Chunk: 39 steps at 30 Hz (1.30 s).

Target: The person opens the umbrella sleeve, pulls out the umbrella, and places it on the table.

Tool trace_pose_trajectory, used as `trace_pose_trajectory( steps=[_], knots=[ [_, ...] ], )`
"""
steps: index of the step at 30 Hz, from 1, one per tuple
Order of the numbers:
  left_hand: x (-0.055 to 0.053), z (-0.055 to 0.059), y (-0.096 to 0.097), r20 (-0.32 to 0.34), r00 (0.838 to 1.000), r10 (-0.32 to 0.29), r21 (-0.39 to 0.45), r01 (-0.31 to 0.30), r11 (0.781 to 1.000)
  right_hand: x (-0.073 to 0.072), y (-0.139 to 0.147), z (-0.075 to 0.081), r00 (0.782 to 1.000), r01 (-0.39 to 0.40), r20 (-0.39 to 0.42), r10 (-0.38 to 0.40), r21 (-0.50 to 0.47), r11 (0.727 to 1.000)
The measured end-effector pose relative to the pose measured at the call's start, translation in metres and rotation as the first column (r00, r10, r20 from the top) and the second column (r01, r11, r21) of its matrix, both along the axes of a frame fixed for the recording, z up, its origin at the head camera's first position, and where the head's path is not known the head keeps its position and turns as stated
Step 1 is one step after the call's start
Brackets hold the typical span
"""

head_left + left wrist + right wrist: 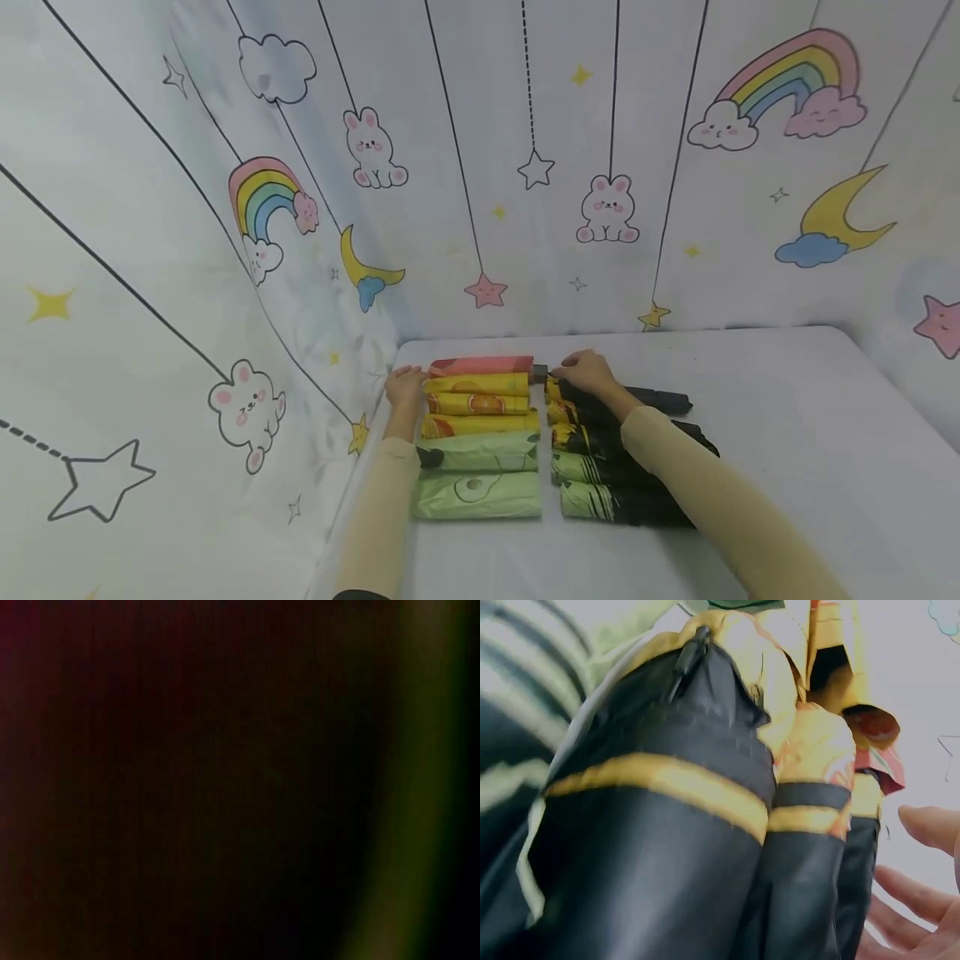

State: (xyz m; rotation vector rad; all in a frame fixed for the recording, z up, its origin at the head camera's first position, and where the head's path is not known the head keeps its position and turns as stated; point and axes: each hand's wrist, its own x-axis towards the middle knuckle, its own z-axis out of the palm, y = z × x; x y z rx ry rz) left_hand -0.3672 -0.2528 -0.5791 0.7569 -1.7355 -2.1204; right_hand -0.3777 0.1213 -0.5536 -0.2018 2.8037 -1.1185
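Note:
Two columns of rolled, fruit-printed pouches lie on a white surface. In the head view the left column has a pink roll (487,365) at the far end, several yellow rolls (480,404), and green rolls (480,496) nearest. My left hand (405,385) touches the left ends of the pink and top yellow rolls. My right hand (588,372) is at the far end of the right column, over a dark roll (663,400). In the right wrist view its thumb and fingers stand apart beside black rolls with yellow bands (667,862).
White fabric walls (480,183) printed with rabbits, stars and rainbows stand behind and to the left of the white surface (795,433). Green-and-black rolls (630,502) lie at the near end of the right column. The left wrist view is almost wholly dark.

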Motion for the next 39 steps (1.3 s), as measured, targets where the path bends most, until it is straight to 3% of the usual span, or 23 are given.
trace_pose_trajectory(
  steps=[4, 11, 17, 23, 31, 39],
  knots=[
    [0.001, -0.007, 0.000, 0.029, 0.999, -0.022, -0.011, 0.023, 1.000, -0.001, -0.011, -0.005, 0.999, -0.032, -0.010, 0.032, 0.015, 0.999],
    [0.003, -0.009, 0.008, -0.031, 1.000, 0.002, 0.091, 0.001, 0.996, -0.002, -0.026, -0.011, 0.995, -0.088, -0.034, 0.090, 0.064, 0.994],
    [-0.001, -0.009, 0.011, -0.024, 0.999, 0.043, 0.049, -0.042, 0.998, 0.002, -0.036, -0.003, 0.995, -0.087, -0.039, 0.090, 0.079, 0.993],
    [-0.003, -0.010, 0.011, -0.048, 0.998, 0.033, 0.042, -0.031, 0.999, 0.004, -0.037, -0.001, 0.996, -0.085, 0.021, 0.083, 0.085, 0.993],
    [-0.009, -0.021, 0.006, -0.035, 0.998, 0.058, 0.045, -0.056, 0.997, 0.000, -0.038, -0.005, 0.997, -0.075, 0.021, 0.074, 0.047, 0.996],
    [-0.013, -0.023, 0.004, -0.011, 1.000, 0.029, 0.000, -0.029, 1.000, -0.004, -0.039, -0.010, 0.994, -0.101, 0.039, 0.099, 0.039, 0.994]
  ],
)
